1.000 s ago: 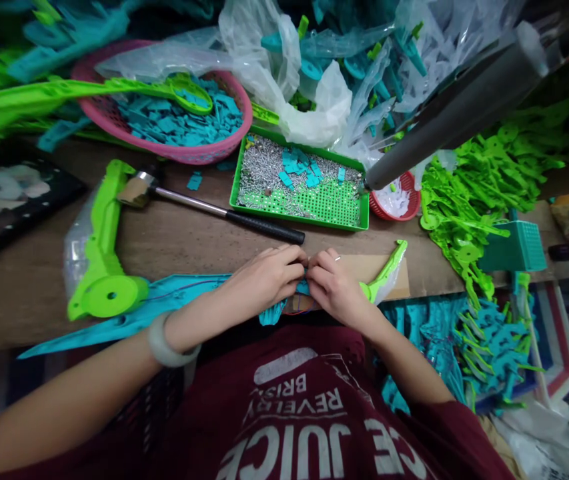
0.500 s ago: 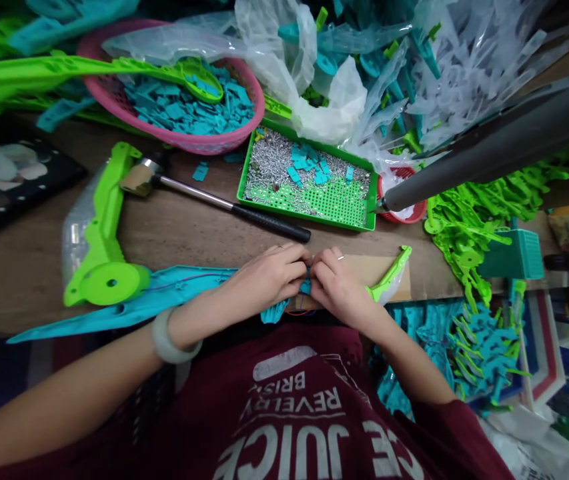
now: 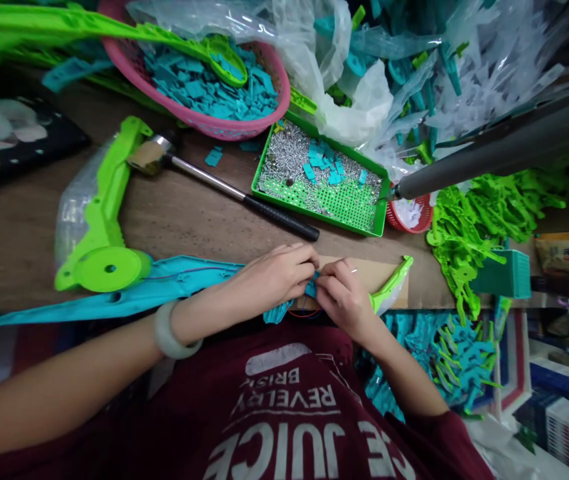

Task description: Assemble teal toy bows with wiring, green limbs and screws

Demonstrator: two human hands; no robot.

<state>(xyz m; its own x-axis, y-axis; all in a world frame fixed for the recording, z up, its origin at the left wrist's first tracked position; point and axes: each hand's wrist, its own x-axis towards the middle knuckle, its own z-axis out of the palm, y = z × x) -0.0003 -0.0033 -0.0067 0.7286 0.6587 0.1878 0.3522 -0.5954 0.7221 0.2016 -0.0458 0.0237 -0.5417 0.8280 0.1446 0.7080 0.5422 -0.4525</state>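
Note:
A long blue plastic shell (image 3: 189, 275) lies along the bench's front edge, its hollow side up, with a thin dark wire running inside. A lime-green part with a round disc (image 3: 111, 269) and a clear cover sits at its left end; a smaller green curved piece (image 3: 391, 287) shows at the right. My left hand (image 3: 289, 270) is closed over the shell, fingers bent down onto it. Close beside it, my right hand (image 3: 343, 293) has its fingertips pinched together at the shell; what they hold is hidden. Red and blue wires (image 3: 305, 313) loop out below the hands.
Behind the hands lies a hammer (image 3: 244, 197). A green tray (image 3: 321, 180) holds screws and blue tabs; a pink basket (image 3: 284, 87) holds more tabs. A dark grey tool (image 3: 489, 150) hangs at right above a red basket (image 3: 414, 217). Green parts (image 3: 464, 227) are heaped farther right.
The camera view has turned slightly, shifting the bench items in the picture. My right hand's fingers have drawn slightly away from my left hand, which stays on the shell.

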